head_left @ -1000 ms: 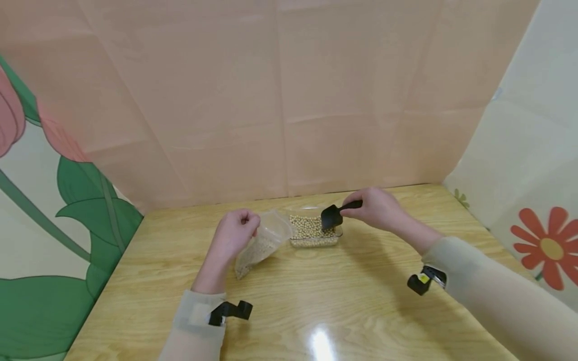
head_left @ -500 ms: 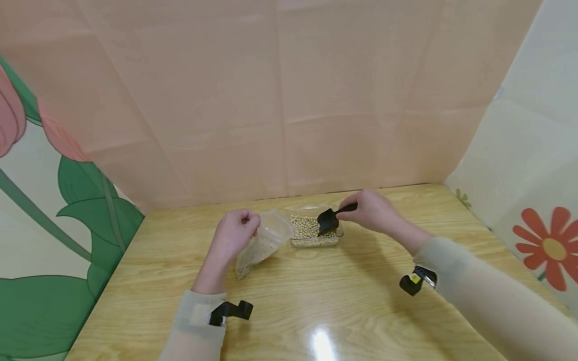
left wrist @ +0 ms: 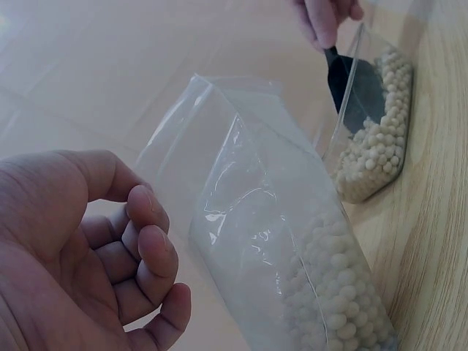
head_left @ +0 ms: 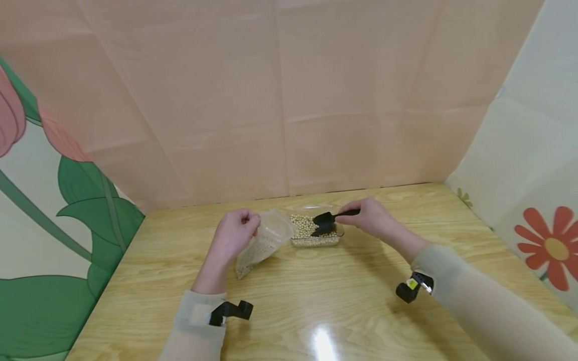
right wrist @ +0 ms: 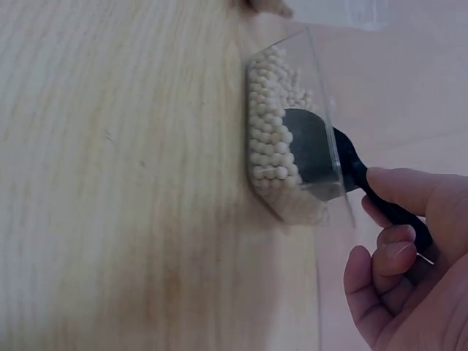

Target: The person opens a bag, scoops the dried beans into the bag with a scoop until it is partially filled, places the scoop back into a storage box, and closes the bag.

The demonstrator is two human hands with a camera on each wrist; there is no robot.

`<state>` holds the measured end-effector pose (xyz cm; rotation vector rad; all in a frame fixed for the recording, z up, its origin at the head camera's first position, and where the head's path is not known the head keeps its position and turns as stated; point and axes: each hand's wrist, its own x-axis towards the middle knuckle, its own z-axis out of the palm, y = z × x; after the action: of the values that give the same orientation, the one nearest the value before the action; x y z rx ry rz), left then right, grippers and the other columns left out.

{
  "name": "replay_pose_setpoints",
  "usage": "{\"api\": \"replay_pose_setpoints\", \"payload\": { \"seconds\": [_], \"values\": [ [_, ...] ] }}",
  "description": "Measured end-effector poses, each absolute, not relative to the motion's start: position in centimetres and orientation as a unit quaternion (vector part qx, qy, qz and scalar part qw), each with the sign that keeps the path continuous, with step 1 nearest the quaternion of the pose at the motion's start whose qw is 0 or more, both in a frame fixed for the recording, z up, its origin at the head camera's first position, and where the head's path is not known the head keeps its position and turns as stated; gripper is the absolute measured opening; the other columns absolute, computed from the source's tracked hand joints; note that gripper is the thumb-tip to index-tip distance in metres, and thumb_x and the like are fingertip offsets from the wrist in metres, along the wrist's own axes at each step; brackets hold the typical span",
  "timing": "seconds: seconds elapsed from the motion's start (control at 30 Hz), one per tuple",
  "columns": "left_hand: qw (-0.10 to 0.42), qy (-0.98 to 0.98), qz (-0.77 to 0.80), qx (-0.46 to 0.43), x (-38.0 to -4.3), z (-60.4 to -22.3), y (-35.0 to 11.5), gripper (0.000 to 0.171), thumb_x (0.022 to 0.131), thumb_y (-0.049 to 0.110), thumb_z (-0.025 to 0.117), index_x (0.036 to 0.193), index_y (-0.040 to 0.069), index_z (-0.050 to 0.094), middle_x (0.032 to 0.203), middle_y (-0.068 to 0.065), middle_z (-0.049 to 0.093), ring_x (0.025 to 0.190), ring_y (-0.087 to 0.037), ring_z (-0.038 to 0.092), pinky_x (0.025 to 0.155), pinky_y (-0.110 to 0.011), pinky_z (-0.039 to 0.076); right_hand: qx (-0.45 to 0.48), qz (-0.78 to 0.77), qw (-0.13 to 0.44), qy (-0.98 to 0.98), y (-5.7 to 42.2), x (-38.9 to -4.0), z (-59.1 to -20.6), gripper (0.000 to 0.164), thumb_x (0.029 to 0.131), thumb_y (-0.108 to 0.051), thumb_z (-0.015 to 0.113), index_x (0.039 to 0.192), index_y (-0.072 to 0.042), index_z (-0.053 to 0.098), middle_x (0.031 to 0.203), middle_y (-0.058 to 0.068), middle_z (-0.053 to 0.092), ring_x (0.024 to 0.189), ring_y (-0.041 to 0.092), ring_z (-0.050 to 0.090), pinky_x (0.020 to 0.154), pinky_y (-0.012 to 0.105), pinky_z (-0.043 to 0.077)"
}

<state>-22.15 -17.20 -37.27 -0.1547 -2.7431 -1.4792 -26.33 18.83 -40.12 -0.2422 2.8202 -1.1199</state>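
My left hand (head_left: 232,233) pinches the upper edge of a clear zip bag (left wrist: 248,212) partly filled with small pale round beads (left wrist: 340,300). The bag's mouth points toward a clear rectangular container (head_left: 316,243) beside it, which holds more of the same beads (right wrist: 270,135). With thumb and curled fingers, my right hand (head_left: 372,215) grips the handle of a small black scoop (head_left: 325,223) from the right. The scoop's blade (right wrist: 311,150) is down inside the container, its front edge among the beads. Part of the blade shows through the container wall in both wrist views.
Container and bag are on a wood-grain table (head_left: 289,301) near its back edge, close to a pinkish sheet (head_left: 280,110) hung behind. Flower-printed panels (head_left: 548,240) stand at the sides. Black wrist mounts (head_left: 232,311) stick out from both sleeves.
My right hand has moved slightly left and down, taking the scoop further left over the beads and tilting its blade flatter. The left hand and the bag have stayed put.
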Motion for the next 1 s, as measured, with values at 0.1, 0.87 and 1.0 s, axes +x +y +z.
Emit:
{"api": "replay_pose_setpoints", "payload": {
  "seconds": [0.1,0.87,1.0],
  "values": [
    [0.013,-0.879,-0.474,-0.049,-22.2,-37.3,-17.1,0.023,0.102,0.017,0.056,0.088,0.005,0.071,0.079,-0.009,0.068,0.057,-0.017,0.040,0.054,-0.031,0.035,-0.067,-0.395,0.057,0.914,18.9,-26.3,-40.8,0.039,0.100,-0.036,0.083,0.129,-0.009,0.081,0.138,0.022,0.072,0.098,0.035,0.073,0.070,0.037,0.055],
    [0.018,-0.878,-0.475,-0.048,-22.0,-37.4,-17.1,0.022,0.100,0.018,0.057,0.086,0.007,0.070,0.078,-0.006,0.066,0.060,-0.019,0.044,0.059,-0.034,0.039,-0.033,-0.471,0.062,0.879,17.0,-26.0,-43.9,0.049,0.099,-0.039,0.084,0.137,-0.009,0.078,0.136,0.018,0.074,0.091,0.028,0.073,0.079,0.043,0.059],
    [0.020,-0.880,-0.473,-0.047,-22.0,-37.4,-17.0,0.022,0.100,0.017,0.057,0.085,0.009,0.069,0.078,-0.006,0.066,0.060,-0.019,0.044,0.057,-0.034,0.038,-0.025,-0.470,0.057,0.880,16.7,-26.0,-44.5,0.050,0.098,-0.040,0.085,0.137,-0.010,0.078,0.136,0.016,0.075,0.095,0.028,0.074,0.090,0.045,0.059]
  ]
}}
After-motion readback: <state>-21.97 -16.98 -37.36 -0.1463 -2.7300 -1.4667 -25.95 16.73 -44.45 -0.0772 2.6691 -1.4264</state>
